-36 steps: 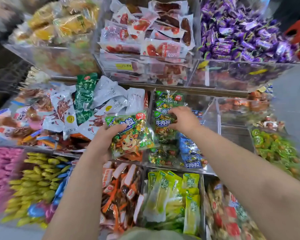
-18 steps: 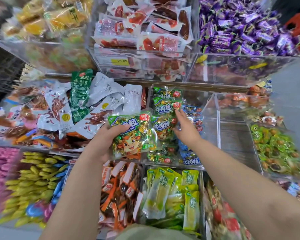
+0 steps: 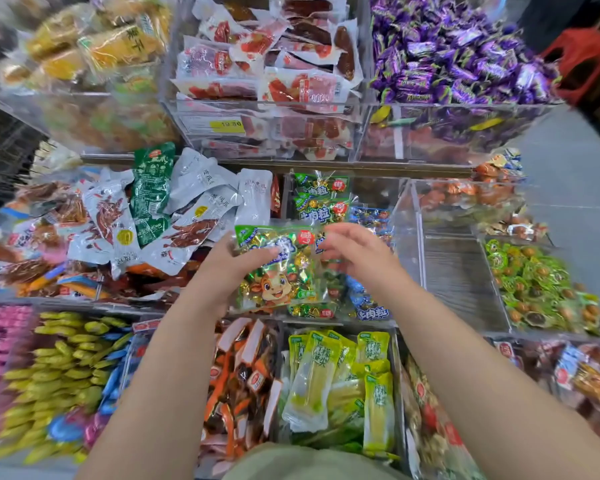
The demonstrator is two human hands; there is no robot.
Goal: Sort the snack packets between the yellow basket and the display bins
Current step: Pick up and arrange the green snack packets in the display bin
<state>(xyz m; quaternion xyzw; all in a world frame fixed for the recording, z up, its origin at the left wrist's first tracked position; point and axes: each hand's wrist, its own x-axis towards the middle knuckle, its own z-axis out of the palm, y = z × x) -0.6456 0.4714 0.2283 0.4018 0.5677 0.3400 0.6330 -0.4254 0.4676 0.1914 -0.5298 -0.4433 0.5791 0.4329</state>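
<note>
— Where was the green packet [image 3: 278, 271]?
— Your left hand [image 3: 222, 268] gripped its left edge, long axis upright, above the middle bin [image 3: 404, 220]. Your right hand [image 3: 357, 254] hovered just beside its right edge, fingers loosely apart.

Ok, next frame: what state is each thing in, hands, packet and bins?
left hand, holds the cow packet's left side.
cow packet, held up over the bins, face toward camera.
right hand, fingers loosely curled at the packet's right edge; contact unclear.
purple candy bin, heaped full.
</note>
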